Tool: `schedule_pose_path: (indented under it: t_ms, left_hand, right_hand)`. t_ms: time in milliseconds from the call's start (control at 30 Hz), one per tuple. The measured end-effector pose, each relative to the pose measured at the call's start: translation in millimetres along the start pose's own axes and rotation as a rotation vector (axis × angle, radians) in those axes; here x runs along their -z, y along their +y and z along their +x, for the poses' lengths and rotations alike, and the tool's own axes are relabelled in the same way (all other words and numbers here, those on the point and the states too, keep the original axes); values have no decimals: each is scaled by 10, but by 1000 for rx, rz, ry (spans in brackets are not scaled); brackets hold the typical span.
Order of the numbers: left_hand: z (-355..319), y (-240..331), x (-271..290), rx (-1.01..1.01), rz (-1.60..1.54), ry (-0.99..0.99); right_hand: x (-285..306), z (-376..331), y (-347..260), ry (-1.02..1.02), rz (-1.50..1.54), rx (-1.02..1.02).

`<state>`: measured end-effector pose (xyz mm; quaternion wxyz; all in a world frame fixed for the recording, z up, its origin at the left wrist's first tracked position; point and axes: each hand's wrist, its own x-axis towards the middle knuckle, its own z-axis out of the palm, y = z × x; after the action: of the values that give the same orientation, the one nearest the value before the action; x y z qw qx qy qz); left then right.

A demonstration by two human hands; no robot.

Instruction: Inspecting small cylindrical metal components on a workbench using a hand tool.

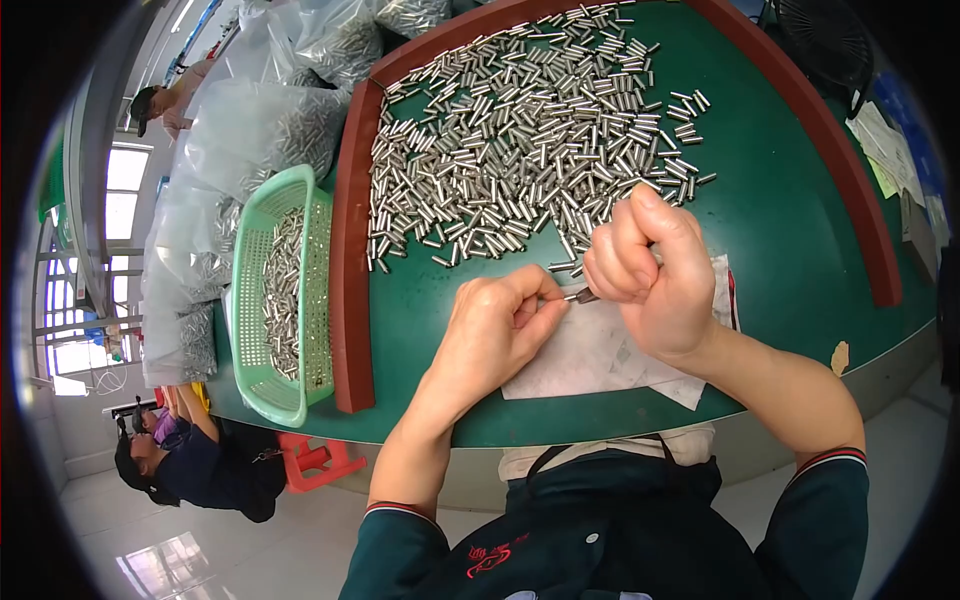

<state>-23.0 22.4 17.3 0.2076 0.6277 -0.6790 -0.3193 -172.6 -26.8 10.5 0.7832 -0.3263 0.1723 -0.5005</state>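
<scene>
Over a greyish white cloth (590,355) at the table's near side, my two hands meet closely. The thumb and fingers of my left hand (488,328) pinch a small shiny metal pin (571,297). My right hand (662,282) is closed in a fist around a slim tool (588,295). Only the tool's dark end shows below the fist, touching or nearly touching the pin; its kind cannot be made out. Just beyond my hands spreads a wide heap of loose metal pins (520,150), some of them lying close to my right knuckles.
Red-brown edging strips (354,270) border the green table (790,260). Left of them stands a light green basket (246,300) with metal pins inside. Clear plastic bags (225,130) of metal parts are stacked beyond. A black fan (822,50) stands far right; people and a red stool (312,460) are left.
</scene>
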Motion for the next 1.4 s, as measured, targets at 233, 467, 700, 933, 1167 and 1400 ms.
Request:
schedule_pose_path:
  t_ms: [233, 467, 700, 933, 1167, 1400]
  left_hand:
    - [6, -7, -9, 7, -3, -2]
    - [12, -8, -23, 3, -25, 35]
    - [31, 9, -8, 2, -20, 19]
    - [8, 7, -8, 30, -83, 9]
    - [57, -215, 153, 185, -1386, -209]
    - [92, -185, 176, 269, -1442, -171]
  right_hand:
    - [-11, -13, -9, 2, 21, 4]
    - [-31, -41, 37, -42, -30, 36]
    - [-85, -60, 80, -37, -184, 106]
    - [-63, -18, 16, 14, -93, 54]
    - [2, 16, -73, -12, 34, 26]
    - [-20, 6, -56, 6, -2, -66]
